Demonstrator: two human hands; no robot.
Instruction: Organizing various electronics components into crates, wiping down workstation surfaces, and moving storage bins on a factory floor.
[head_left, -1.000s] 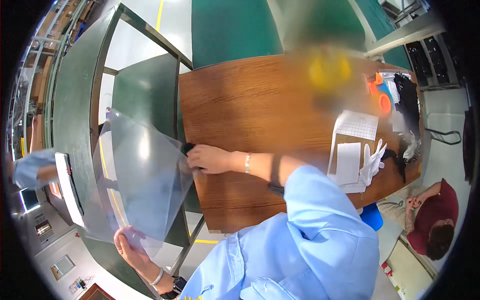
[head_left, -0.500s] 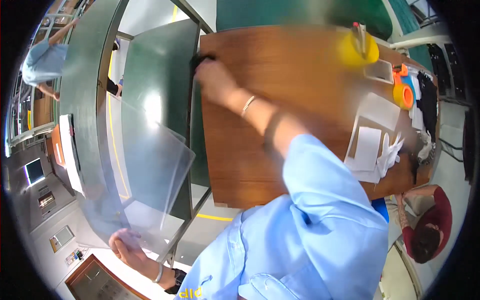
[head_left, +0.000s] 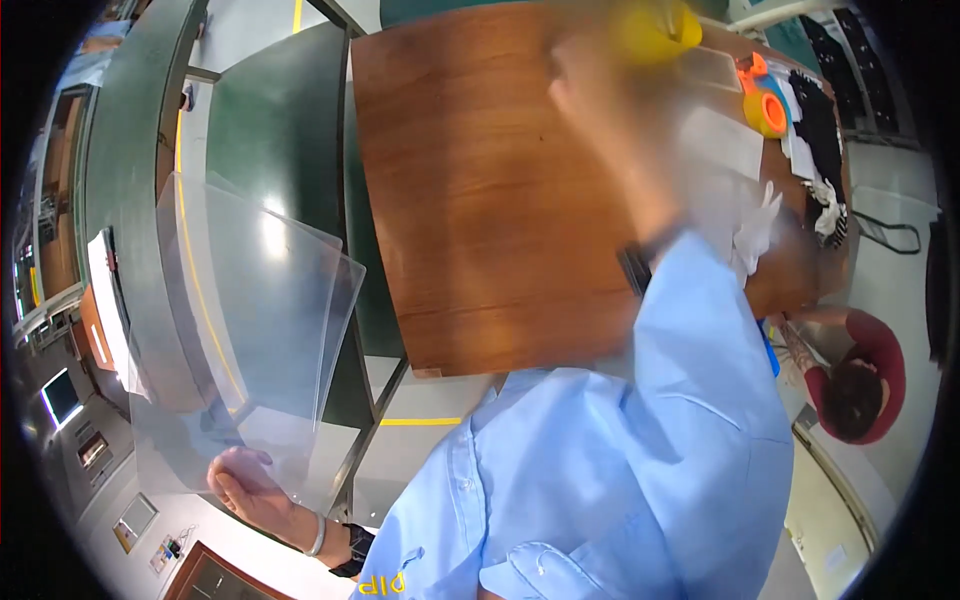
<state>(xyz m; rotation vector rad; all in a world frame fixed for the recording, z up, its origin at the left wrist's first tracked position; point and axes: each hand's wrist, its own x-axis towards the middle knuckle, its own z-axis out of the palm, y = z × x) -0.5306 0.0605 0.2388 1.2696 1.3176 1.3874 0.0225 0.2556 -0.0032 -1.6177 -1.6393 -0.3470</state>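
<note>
My left hand [head_left: 250, 487] is closed on the lower edge of clear plastic sheets [head_left: 275, 345], held upright at the left. At least two layers show, slightly fanned at their corners. My right hand [head_left: 592, 90] is smeared by motion above the far part of the brown wooden table [head_left: 480, 220], close to a yellow tub [head_left: 675, 30]. Whether its fingers hold anything is hidden by the blur.
An orange-and-yellow tape dispenser [head_left: 765, 100], white sheets [head_left: 722, 143], a white glove [head_left: 757, 230] and black cloth [head_left: 815, 125] lie at the table's right side. Green panels [head_left: 280, 110] stand left of the table. A person in dark red [head_left: 870, 375] sits at the right.
My right hand has swept right from the table's far left edge, where something dark was at its fingers. The view has shifted; my left hand still holds the sheets.
</note>
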